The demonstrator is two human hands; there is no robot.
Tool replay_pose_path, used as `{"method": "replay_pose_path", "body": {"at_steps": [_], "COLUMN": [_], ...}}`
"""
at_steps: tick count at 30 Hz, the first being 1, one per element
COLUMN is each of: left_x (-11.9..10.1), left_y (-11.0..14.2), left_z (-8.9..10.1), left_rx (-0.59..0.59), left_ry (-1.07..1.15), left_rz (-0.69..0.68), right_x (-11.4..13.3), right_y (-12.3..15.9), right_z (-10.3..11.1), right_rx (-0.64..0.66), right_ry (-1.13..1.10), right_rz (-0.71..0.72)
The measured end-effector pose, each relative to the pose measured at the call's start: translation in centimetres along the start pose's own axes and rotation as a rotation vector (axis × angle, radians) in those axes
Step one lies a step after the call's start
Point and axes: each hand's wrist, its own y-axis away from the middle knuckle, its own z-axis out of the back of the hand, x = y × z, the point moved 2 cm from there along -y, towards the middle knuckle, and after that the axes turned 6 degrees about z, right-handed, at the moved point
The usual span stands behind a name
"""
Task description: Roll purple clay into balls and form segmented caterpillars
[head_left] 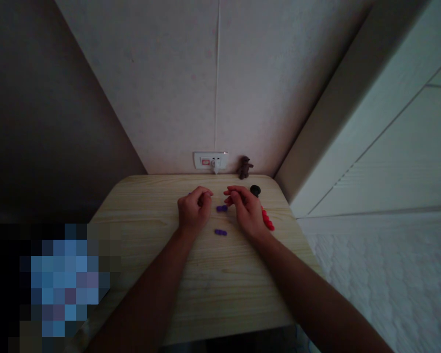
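Both of my hands rest on a light wooden table near its far end. My left hand is curled, fingertips pinched together; what they hold is too small to make out. My right hand is curled too, with a small red piece at its fingertips. A red chain of pieces lies under and just right of that hand. Two small purple pieces lie between the hands: one close to the right fingers, the other nearer me.
A small black round object sits behind my right hand. A tiny brown figure stands at the table's far edge by a wall socket. A white cabinet and a quilted surface lie to the right.
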Motion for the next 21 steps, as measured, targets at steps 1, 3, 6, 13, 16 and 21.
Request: {"method": "replay_pose_path", "body": {"at_steps": [1, 3, 6, 13, 16, 21], "left_x": [0.0, 0.02, 0.09, 0.01, 0.0, -0.04], "left_y": [-0.01, -0.02, -0.04, 0.02, 0.01, 0.0], "left_z": [0.0, -0.01, -0.05, -0.05, -0.05, -0.02], "left_rx": [0.0, 0.002, 0.001, 0.003, 0.0, 0.003], "left_ry": [0.0, 0.001, -0.001, 0.017, 0.02, 0.003], "left_rz": [-0.001, 0.0, 0.007, 0.006, 0.002, 0.006], "right_x": [-0.01, 0.0, 0.02, -0.44, -0.41, -0.01], "right_y": [-0.02, -0.02, 0.0, 0.09, 0.11, 0.1], "right_z": [0.01, 0.05, 0.07, -0.05, -0.08, 0.05], "right_rx": [-0.001, 0.008, 0.041, -0.002, 0.021, 0.037], "right_ry": [-0.013, -0.02, 0.037, 0.006, -0.027, 0.0], "right_rz": [-0.005, -0.026, -0.051, -0.021, -0.001, -0.026]}}
